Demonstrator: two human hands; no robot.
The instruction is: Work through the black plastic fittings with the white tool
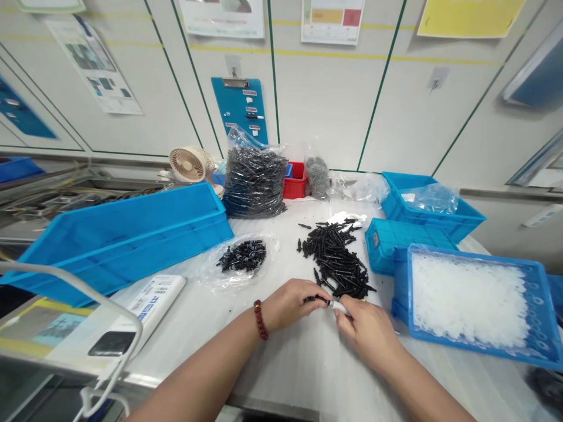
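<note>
My left hand [292,303] is closed round a small black rod-like part [317,298] held just above the table. My right hand [364,328] grips a white cylindrical piece [339,307], whose tip meets the right end of the black part. Whether the two are joined or only touching, I cannot tell. Right behind my hands lies a loose pile of slim black parts [336,261]. Left of that pile, small black pieces with pale rings [243,256] rest on an opened clear plastic bag [215,275].
A blue bin of translucent white pieces [407,305] stands at right, near blue boxes [411,237]. Leftward are a long blue bin [132,234], a white box [158,296] and a white cable [88,287]. Behind stand a full plastic bag [255,179], a red bin [295,186] and a fan [189,164].
</note>
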